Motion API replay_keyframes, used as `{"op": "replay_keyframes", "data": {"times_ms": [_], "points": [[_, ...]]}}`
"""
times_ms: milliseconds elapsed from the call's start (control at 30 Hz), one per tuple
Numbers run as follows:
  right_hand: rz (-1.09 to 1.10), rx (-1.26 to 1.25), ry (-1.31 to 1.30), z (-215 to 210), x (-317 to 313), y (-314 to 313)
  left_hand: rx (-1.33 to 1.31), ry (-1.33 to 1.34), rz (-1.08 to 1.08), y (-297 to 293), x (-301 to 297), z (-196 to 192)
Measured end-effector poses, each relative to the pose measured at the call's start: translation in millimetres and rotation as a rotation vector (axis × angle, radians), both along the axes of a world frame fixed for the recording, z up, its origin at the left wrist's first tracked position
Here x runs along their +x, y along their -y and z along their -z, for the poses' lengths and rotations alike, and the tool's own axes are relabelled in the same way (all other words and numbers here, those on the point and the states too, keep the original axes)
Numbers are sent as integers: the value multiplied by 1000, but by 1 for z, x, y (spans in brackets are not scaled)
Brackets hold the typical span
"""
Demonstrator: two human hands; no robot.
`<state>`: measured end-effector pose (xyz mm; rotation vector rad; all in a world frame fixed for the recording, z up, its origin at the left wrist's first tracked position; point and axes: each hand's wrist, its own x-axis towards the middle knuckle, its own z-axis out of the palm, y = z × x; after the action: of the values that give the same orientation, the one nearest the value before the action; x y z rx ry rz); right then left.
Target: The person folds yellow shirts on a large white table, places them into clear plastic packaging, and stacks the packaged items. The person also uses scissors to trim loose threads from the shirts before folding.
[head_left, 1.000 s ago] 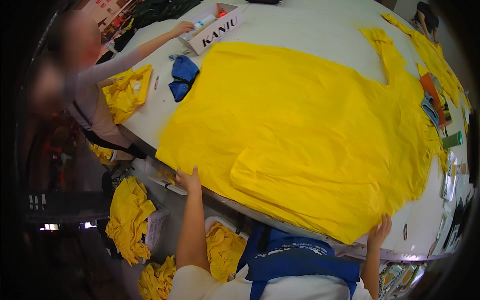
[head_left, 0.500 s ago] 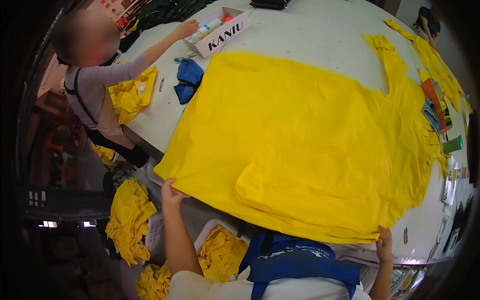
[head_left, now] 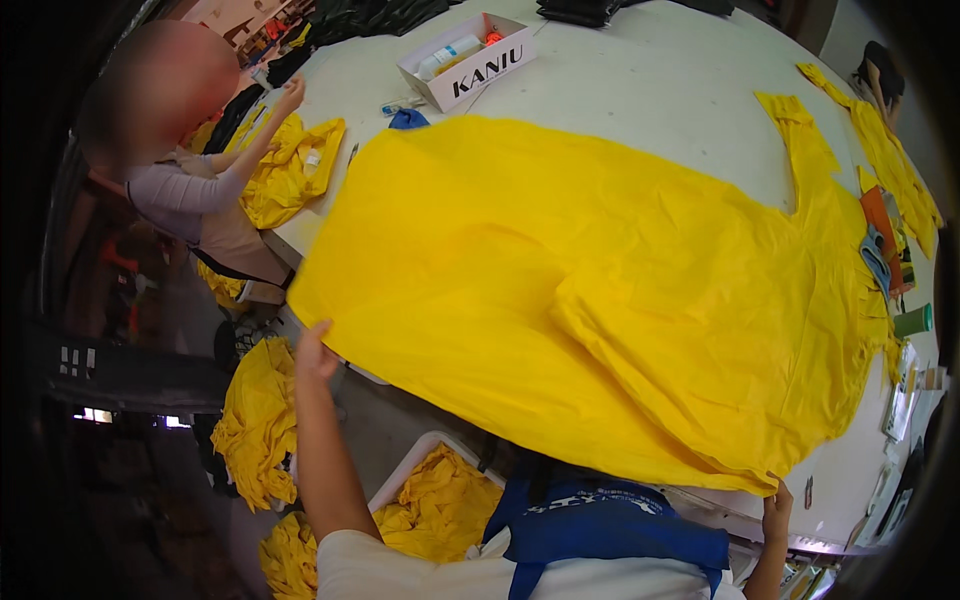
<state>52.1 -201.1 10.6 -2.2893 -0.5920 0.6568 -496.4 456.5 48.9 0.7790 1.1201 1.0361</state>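
A large yellow garment [head_left: 480, 270], which looks like a raincoat with a sleeve at its far right end, is spread over the white table. Its near edge bows between my hands, with folds running through the middle. At the left near corner my left hand [head_left: 316, 352] is closed on the edge of the cloth. My right hand [head_left: 776, 505] pinches the same edge at the right, close to the table's front. Part of a blue cloth item [head_left: 408, 119] shows beyond the garment's far left edge; the rest is covered.
A white box [head_left: 470, 70] with bottles stands at the back. Left, a co-worker [head_left: 190, 190] handles another yellow garment [head_left: 290, 170]. Below the table, yellow garments fill a white bin [head_left: 425, 440] and form a heap [head_left: 258, 420]. At right are a green cup [head_left: 912, 320] and papers.
My left hand has moved left and slightly up, drawing the garment's corner along and covering most of the blue item. Folds have formed mid-cloth. The co-worker's hand has left the white box.
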Motion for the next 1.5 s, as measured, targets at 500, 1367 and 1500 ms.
{"op": "replay_keyframes", "data": {"times_ms": [500, 1367, 1500], "points": [[-582, -227, 443, 6, -44, -27, -630, -344, -158, 53, -13, 85], [-51, -304, 603, 54, 171, -196, 1289, -1129, 1288, 171, 388, 75], [85, -231, 932, 26, 158, -146, 1192, -1208, 1306, 175, 383, 88]]}}
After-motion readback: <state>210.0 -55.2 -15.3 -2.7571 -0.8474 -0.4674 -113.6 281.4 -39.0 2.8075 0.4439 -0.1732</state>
